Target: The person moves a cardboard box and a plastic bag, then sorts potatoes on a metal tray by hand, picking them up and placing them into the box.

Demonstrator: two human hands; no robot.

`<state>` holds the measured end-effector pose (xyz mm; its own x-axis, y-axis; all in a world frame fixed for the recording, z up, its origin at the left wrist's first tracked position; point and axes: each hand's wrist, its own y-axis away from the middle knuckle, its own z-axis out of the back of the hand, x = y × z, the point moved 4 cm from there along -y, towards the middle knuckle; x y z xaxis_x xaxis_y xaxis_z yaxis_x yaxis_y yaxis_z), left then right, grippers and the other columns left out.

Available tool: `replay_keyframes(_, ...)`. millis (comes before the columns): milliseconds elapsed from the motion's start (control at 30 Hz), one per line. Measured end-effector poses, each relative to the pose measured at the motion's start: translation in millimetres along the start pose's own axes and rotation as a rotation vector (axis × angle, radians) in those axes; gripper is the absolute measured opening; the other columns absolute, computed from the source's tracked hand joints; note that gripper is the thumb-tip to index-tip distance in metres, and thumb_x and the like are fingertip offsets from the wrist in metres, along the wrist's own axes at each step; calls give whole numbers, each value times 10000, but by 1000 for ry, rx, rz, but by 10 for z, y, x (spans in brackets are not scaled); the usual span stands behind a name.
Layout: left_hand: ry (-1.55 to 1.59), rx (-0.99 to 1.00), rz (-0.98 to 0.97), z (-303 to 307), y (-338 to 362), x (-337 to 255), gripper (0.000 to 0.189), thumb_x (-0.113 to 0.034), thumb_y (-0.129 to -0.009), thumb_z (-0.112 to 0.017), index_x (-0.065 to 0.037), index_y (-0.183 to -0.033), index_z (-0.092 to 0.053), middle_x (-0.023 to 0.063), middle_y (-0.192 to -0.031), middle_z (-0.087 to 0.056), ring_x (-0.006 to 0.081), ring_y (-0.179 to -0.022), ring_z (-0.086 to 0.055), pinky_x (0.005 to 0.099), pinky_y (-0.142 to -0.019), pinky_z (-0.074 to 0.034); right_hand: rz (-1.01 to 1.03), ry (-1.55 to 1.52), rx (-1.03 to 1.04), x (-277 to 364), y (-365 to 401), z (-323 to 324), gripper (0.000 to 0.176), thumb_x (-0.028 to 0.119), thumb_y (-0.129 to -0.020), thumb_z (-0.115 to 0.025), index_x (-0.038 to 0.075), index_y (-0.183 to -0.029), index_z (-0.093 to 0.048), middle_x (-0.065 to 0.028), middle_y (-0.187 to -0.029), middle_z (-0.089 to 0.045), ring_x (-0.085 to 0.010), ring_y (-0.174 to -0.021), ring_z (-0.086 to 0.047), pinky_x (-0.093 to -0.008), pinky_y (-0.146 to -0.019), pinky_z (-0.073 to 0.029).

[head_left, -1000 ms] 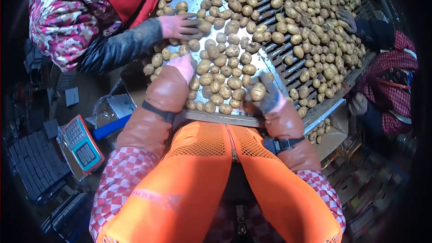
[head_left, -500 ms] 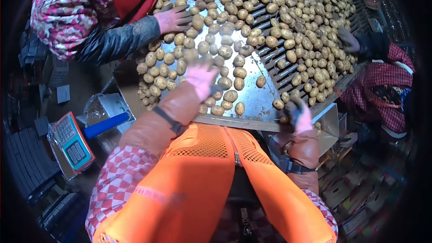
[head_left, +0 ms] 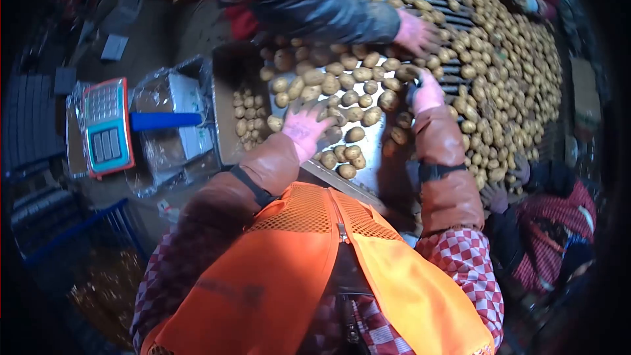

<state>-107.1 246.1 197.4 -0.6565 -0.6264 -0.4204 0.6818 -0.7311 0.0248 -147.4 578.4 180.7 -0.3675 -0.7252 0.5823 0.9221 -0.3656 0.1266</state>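
My left hand (head_left: 307, 128), in a pink glove with dark fingertips, lies over potatoes at the near left of a shiny metal tray (head_left: 372, 151). Its fingers are spread, touching or just above the potatoes. My right hand (head_left: 427, 92) reaches to the tray's right side, beside the slatted grate (head_left: 453, 79). Its dark fingertips blur into the potatoes there, so I cannot make out whether they grip one. Between my hands lie several loose potatoes (head_left: 355, 135), yellow-brown with some dirt.
Small potatoes (head_left: 247, 118) lie in a cardboard box (head_left: 225, 98) at the tray's left. A scale (head_left: 105, 128) with a blue post (head_left: 164, 120) stands beyond. A co-worker's gloved hand (head_left: 417, 34) reaches across from above. Another person (head_left: 552, 236) is at right, beside the potato heap (head_left: 513, 92).
The view has turned and shifted. My right hand has moved from the tray's near right corner up among the potatoes. The co-worker's arm now reaches farther right, toward the grate.
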Motion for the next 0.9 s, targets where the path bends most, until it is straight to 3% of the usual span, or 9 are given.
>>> replay_keyframes(67,-233,187,109,-88,45,-59,523,-241,-811,-680,-302,-1323,-589,112,-1453,-462,355,-1421,-374,606,-1161,-235,115,513,210,324,-185,-51,711,-43,-739,-655,201,-1400,-563,-114,-1488,-499,-386,-1384,-425,-447,-1138,-394)
replay_keyframes(300,-134,47,82,-99,148,375,543,-232,-744,-741,-262,-1274,-627,117,-1519,-405,336,-1395,-385,560,-1156,-259,13,617,258,339,-179,-110,690,31,-768,-679,187,-1420,-514,-166,-1372,-573,-384,-1251,-563,-459,-1046,-473)
replay_keyframes(400,-218,-54,306,-100,-18,489,400,-258,-785,-718,-217,-1180,-669,123,-1370,-561,322,-1297,-491,522,-1098,-336,-120,464,287,271,138,-88,674,359,-819,-800,126,-1390,-527,-229,-1236,-641,-351,-1141,-643,-413,-964,-518)
replay_keyframes(500,-220,-445,210,363,-398,387,327,-217,-800,-708,-144,-1119,-688,104,-1193,-653,326,-1180,-579,480,-964,-458,-120,-834,142,-173,400,-234,607,332,-921,-738,113,-1438,-508,-151,-1182,-653,-239,-1086,-647,-289,-912,-515)
replay_keyframes(600,-41,-241,-144,356,-1012,345,306,-196,-832,-684,-134,-1132,-682,124,-1169,-675,331,-1117,-622,469,-937,-478,-292,-1677,340,129,1059,176,514,273,-972,-649,94,-1431,-504,-124,-1140,-656,-223,-1002,-654,-328,-836,-571)
replay_keyframes(700,-39,-83,39,291,-1542,80,423,-352,-879,-663,-182,-1266,-643,161,-1240,-651,365,-1167,-597,470,-992,-461,36,-1025,-148,-298,1535,168,455,315,-1000,-545,129,-1414,-516,-102,-1093,-664,-241,-940,-661,-303,-684,-584)
replay_keyframes(733,-55,0,223,304,-1645,-72,488,-428,-889,-655,-202,-1321,-621,182,-1296,-623,384,-1219,-568,489,-1027,-439,-413,-1486,-91,-543,1859,161,452,314,-1006,-530,117,-1411,-502,-129,-1086,-660,-226,-873,-646,-283,-603,-562)
replay_keyframes(767,-127,-80,198,92,-1591,-124,605,-551,-888,-624,-246,-1406,-561,211,-1444,-508,431,-1356,-443,564,-1126,-337,-97,-2264,484,-715,2024,188,464,251,-995,-564,125,-1432,-470,-160,-1131,-625,-232,-843,-580,-251,-604,-504)
replay_keyframes(900,-259,127,-185,-113,-1154,-389,599,-538,-897,-617,-271,-1426,-532,196,-1513,-428,400,-1446,-322,599,-1172,-260,-343,-2279,149,-1160,3314,808,492,383,-1028,-484,158,-1462,-428,-151,-1011,-587,-207,-726,-536,-252,-477,-426)
